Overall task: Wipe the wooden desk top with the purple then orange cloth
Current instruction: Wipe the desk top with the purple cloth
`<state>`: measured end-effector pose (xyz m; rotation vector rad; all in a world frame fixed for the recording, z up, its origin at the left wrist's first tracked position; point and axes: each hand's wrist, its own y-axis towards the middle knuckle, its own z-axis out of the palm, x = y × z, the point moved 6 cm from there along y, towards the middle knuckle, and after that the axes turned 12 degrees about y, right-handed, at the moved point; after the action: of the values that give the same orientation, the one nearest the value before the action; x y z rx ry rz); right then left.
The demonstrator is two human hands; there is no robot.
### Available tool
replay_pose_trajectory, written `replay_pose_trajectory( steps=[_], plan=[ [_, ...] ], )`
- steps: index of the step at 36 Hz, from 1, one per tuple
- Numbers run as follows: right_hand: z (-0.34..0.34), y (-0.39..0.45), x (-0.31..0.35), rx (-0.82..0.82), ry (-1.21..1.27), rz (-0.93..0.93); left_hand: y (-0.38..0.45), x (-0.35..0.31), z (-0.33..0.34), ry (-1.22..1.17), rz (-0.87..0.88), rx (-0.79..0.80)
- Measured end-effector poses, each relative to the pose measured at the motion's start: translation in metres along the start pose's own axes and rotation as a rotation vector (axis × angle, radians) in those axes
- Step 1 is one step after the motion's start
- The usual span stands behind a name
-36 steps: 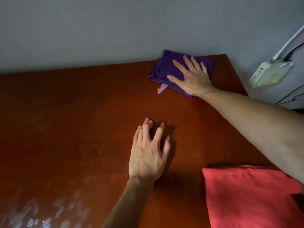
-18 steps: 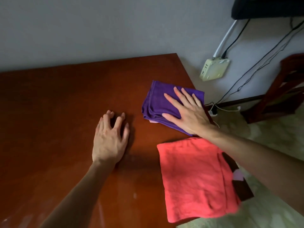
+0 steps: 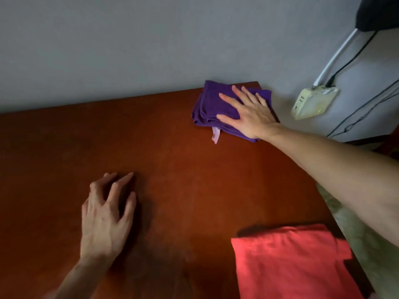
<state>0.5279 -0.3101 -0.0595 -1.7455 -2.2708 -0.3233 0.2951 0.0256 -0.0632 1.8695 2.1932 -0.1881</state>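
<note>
While the flat right hand presses the purple cloth into the desk's far right corner to wipe it, the left hand rests loose and holding nothing, bracing, and the orange cloth waits at the right edge.

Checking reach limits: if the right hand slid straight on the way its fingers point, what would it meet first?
Probably the grey wall: the right hand presses the purple cloth at the desk top's far right corner, and nothing else shows between; depth is unclear.
</note>
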Motion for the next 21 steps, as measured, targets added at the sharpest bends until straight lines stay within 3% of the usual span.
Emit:
replay_pose_trajectory(
  steps=[6,15,21],
  plan=[
    [0.004,0.040,0.009,-0.008,-0.002,0.077,0.004,0.008,0.005,0.047,0.076,0.020],
    [0.024,0.010,0.050,-0.061,0.005,0.218,0.004,0.005,0.003,-0.008,0.103,0.015],
    [0.046,-0.050,0.105,-0.059,-0.016,0.122,0.005,0.006,-0.006,-0.143,0.091,-0.033]
  ],
)
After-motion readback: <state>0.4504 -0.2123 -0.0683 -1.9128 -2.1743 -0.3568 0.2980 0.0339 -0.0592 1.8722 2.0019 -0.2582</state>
